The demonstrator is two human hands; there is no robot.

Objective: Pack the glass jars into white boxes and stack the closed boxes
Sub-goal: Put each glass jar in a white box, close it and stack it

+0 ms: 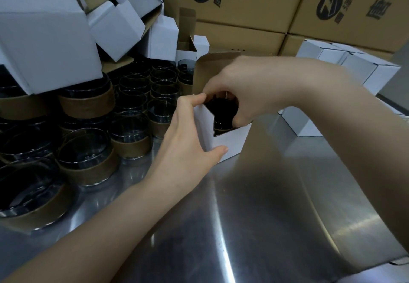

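Jar (221, 114) upright, mostly down inside box (230, 141) on table (265, 194), directly under right hand (234, 90), fingers curled on its rim. Left hand (188, 141) clamps the box's left wall. Lid flap (210, 70) stands open behind the jar.

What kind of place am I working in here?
Likely a packing station in a warehouse: printed brown cartons stacked behind, rows of glass jars on a steel table, closed white boxes alongside.
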